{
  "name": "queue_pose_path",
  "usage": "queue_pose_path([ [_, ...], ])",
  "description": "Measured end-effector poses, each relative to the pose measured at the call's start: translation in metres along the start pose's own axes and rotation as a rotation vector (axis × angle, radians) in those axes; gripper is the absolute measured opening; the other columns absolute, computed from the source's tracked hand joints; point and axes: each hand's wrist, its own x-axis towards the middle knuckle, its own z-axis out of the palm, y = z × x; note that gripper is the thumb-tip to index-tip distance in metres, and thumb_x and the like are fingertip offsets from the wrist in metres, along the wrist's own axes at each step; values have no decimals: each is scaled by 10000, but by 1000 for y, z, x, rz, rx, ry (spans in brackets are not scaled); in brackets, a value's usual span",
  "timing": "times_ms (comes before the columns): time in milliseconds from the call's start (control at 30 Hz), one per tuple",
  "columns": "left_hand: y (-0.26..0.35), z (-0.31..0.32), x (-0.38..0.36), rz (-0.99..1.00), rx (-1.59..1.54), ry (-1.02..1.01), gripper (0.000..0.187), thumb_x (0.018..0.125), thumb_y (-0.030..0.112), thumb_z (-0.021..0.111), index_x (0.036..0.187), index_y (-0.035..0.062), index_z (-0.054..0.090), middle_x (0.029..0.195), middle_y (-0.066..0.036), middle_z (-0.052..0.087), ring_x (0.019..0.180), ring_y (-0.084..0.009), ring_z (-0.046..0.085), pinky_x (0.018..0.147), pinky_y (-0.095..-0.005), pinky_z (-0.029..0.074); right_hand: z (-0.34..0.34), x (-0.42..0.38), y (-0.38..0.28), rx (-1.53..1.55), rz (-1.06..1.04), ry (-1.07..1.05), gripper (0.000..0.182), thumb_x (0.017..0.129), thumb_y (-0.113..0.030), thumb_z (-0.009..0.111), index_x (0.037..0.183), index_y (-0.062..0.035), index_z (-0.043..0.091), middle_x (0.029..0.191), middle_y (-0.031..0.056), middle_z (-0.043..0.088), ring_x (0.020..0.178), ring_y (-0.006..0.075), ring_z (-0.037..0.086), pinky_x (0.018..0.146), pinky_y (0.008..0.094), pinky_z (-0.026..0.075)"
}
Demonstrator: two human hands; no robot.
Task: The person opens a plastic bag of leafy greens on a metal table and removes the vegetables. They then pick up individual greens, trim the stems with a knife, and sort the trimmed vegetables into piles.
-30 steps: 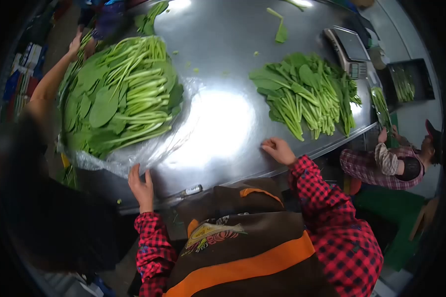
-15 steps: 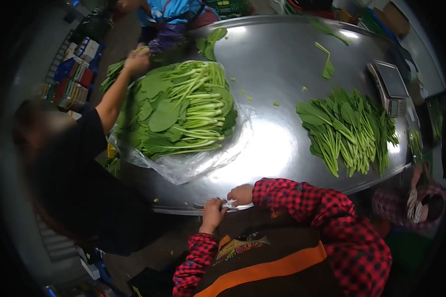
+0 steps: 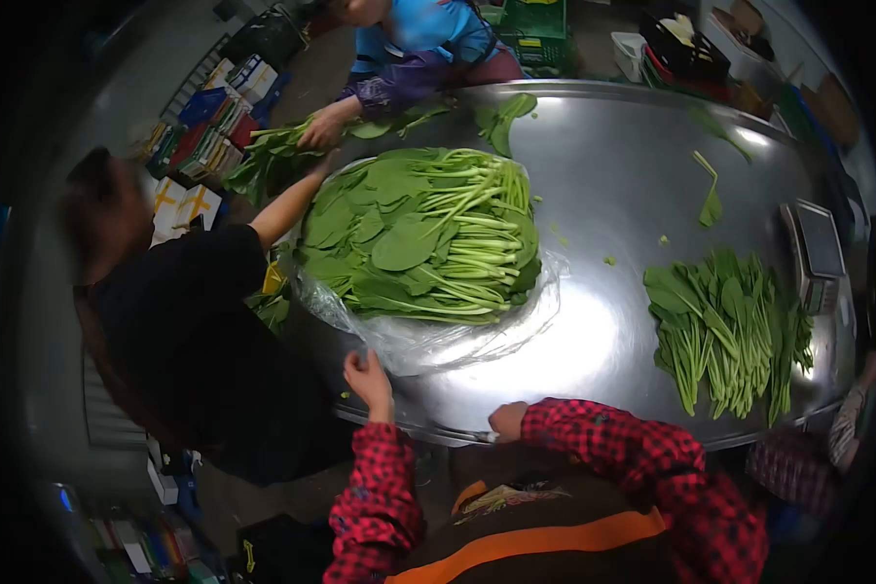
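Left hand (image 3: 368, 375) raised at the near edge of the round stainless-steel table (image 3: 613, 165), fingers loosely open and spread, gripping nothing; fingertips at or just short of the crumpled clear plastic sheet (image 3: 438, 341), contact cannot be told; just beyond the hand, on that sheet, lies the large heap of broad-leaved green vegetables with pale stalks (image 3: 419, 238), stalks pointing away to the hand's right. Right hand (image 3: 507, 420) low at the table rim, to the right of the left hand and nearer the body, curled; whether it grips anything cannot be told. Well off to its right, a smaller loose pile of the same leafy greens (image 3: 730, 331); beyond that, a grey weighing scale (image 3: 818, 253). Left of the heap, a person in a black top (image 3: 185, 331) reaches an arm to it.
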Motion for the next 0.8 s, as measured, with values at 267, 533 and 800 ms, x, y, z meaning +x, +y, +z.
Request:
queue_pose_path([
  [267, -21, 41, 114, -117, -23, -65, 310, 834, 209, 772, 1004, -22, 656, 890, -79, 665, 740, -194, 618, 703, -337, 505, 25, -32, 48, 347, 60, 49, 367, 804, -381, 673, 985, -70, 605, 902, 153, 683, 902, 355, 661, 778, 460, 494],
  [533, -162, 30, 146, -612, -119, 134, 229, 912, 170, 593, 996, -27, 673, 951, -171, 711, 829, -268, 691, 728, -382, 537, 25, -49, 59, 670, 303, 222, 416, 902, -402, 651, 1104, -51, 557, 858, 104, 661, 808, 201, 640, 739, 364, 503],
  [800, -97, -18, 58, -184, 214, 20, 398, 860, 244, 690, 1135, -36, 624, 1099, -250, 627, 1018, -383, 606, 884, -435, 480, 2, -72, 50, 827, 336, 395, 439, 928, -441, 633, 1059, -24, 597, 862, 132, 661, 823, 251, 635, 765, 378, 501],
])
